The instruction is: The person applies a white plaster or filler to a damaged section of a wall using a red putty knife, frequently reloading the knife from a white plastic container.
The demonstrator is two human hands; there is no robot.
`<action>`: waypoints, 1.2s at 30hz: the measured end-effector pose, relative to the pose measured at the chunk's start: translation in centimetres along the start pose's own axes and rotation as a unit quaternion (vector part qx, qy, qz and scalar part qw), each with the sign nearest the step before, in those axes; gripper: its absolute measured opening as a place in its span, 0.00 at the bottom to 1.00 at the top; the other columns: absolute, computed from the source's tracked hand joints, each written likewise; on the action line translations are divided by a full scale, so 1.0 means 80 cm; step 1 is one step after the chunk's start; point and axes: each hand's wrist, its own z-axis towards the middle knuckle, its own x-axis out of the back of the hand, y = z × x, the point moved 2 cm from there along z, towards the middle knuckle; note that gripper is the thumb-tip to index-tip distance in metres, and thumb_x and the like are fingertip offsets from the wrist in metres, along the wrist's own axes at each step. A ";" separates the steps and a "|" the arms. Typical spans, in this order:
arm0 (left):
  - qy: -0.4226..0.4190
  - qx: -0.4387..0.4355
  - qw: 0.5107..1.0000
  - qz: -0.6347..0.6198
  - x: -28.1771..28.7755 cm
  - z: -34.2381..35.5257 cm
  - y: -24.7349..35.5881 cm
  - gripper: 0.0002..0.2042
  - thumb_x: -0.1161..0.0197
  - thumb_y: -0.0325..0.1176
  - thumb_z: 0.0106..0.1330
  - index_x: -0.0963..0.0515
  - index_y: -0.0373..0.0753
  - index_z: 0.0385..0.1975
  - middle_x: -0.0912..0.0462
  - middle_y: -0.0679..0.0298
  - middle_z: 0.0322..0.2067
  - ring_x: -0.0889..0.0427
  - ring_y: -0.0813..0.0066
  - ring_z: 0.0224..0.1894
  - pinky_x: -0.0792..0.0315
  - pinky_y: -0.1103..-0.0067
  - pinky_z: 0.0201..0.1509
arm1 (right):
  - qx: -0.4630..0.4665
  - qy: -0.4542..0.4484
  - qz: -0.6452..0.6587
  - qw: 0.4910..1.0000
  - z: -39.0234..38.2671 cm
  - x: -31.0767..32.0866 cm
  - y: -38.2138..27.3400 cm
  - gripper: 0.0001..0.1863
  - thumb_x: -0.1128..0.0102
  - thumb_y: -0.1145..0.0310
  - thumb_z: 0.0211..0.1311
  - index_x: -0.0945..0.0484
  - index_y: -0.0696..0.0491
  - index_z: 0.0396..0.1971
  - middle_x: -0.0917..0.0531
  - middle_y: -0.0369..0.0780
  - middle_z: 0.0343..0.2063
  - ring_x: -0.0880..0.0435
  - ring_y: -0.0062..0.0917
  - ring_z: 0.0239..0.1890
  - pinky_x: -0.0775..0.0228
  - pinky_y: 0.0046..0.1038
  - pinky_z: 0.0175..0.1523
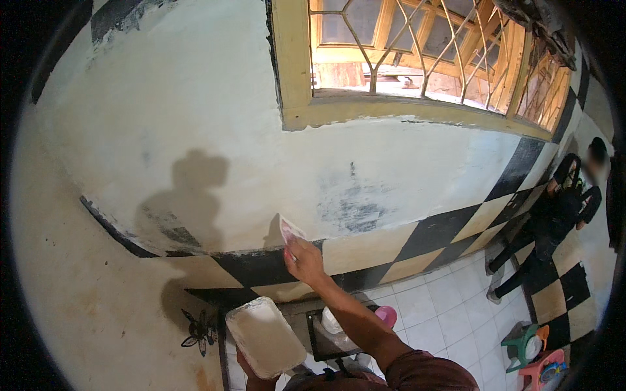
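Maroon sleeve [433,373]; R fingers [293,251] clamped on scraper [289,229], pts up-L; tray [240,342] long axis likewise; L fingers [243,366]: can't tell.

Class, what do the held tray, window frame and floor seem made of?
Tray: perhaps plastic, matt; rounded corners, but pale smears obscure it.
Window frame: probably wood, painted dull yellow; thick, straight bars.
Floor: likely glazed ceramic; smooth, pale, jointed squares.

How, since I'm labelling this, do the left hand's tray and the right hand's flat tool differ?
Size: the tray is much larger than the flat tool. Shape: the tray has a raised rim; the flat tool looks thin. Place: the left hand holds the tray near the body, the right hand holds the flat tool near the wall. Both look mostly pale.
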 end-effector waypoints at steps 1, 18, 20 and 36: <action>-0.011 0.009 1.000 -0.026 0.003 0.007 -0.005 0.31 0.60 0.60 0.70 0.37 0.48 0.67 0.28 0.59 0.60 0.25 0.53 0.58 0.28 0.54 0.58 | -0.001 0.001 -0.008 1.000 -0.010 0.020 0.010 0.06 0.37 0.70 0.51 0.25 0.52 0.28 0.22 0.48 0.32 0.21 0.45 0.35 0.26 0.41 0.38; -0.022 -0.014 1.000 0.006 -0.040 0.012 -0.045 0.33 0.59 0.62 0.68 0.40 0.49 0.68 0.29 0.59 0.61 0.25 0.54 0.58 0.26 0.56 0.57 | 0.145 -0.187 -0.325 0.916 -0.077 0.129 0.205 0.03 0.39 0.69 0.47 0.22 0.49 0.24 0.23 0.39 0.33 0.25 0.38 0.42 0.32 0.40 0.51; -0.018 -0.016 0.999 0.048 -0.005 0.027 -0.051 0.34 0.57 0.64 0.67 0.41 0.49 0.68 0.30 0.57 0.61 0.26 0.51 0.59 0.29 0.52 0.59 | 0.126 -0.186 -0.242 0.944 -0.103 0.154 0.196 0.04 0.39 0.71 0.46 0.22 0.50 0.25 0.23 0.40 0.33 0.23 0.40 0.40 0.30 0.41 0.46; -0.048 -0.006 0.999 0.017 -0.036 0.017 -0.061 0.31 0.59 0.61 0.69 0.38 0.50 0.67 0.28 0.59 0.60 0.24 0.53 0.58 0.28 0.54 0.59 | -0.023 0.139 -0.089 0.986 -0.018 0.120 0.201 0.05 0.42 0.80 0.45 0.24 0.55 0.24 0.22 0.46 0.26 0.22 0.45 0.33 0.29 0.42 0.55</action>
